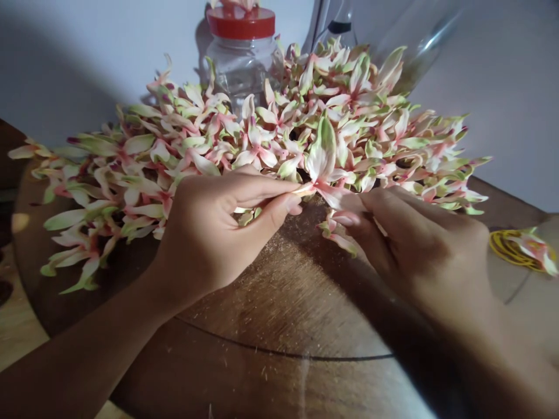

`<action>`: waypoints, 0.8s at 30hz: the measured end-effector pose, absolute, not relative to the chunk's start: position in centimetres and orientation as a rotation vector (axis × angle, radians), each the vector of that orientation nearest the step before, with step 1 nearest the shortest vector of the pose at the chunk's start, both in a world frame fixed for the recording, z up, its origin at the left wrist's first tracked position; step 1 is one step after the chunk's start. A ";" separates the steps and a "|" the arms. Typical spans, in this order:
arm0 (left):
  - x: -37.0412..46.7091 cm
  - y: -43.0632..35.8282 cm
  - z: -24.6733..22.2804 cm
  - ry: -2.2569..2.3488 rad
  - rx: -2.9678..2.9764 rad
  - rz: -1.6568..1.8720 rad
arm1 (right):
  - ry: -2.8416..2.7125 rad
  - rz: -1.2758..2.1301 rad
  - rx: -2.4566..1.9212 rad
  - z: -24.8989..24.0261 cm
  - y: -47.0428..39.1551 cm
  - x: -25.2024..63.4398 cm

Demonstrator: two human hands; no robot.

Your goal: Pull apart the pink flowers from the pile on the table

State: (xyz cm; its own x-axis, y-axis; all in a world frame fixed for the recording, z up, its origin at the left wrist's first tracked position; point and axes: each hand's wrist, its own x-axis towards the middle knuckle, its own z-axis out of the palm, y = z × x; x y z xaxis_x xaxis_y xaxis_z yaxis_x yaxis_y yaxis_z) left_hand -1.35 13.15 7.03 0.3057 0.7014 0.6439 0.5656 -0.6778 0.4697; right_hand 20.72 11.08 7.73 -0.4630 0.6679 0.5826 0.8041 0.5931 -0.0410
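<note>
Between my two hands is a pink, white and green flower (322,154) with one broad petal pointing up. My left hand (227,218) pinches its pale stem end between thumb and forefinger. On the other side, my right hand (406,233) grips a pinkish-white petal of the same flower with thumb and fingers closed. A small bloom (338,235) shows just below the right fingertips; I cannot tell whether they touch it. Behind both hands spreads a big heap of similar flowers (196,125), partly covered by my hands.
A clear jar (240,73) with a red lid (241,23) stands at the back among the flowers, near the wall. Clear glassware (338,29) is to its right. Yellow bands (509,247) with a flower on them lie at the right. Fine crumbs dot the round wooden table (262,302).
</note>
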 end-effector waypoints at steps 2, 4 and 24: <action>-1.4 13.1 6.8 1.183 2.403 1.282 | -2.261 -0.326 -1.152 7.6 11.1 20.8; -1.3 13.1 6.7 1.191 2.391 1.265 | -2.259 -0.320 -1.142 7.5 11.2 20.8; -0.9 12.8 7.3 1.076 2.262 1.235 | -2.079 0.395 -1.184 8.1 11.9 21.2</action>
State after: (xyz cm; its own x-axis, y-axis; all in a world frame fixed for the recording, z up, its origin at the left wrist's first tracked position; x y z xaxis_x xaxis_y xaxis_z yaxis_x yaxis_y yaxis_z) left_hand -0.93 12.78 7.28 0.3328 0.7563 0.5633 0.4543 -0.6520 0.6070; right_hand 21.24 11.89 8.06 -0.3356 0.8411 0.4242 0.6270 0.5355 -0.5658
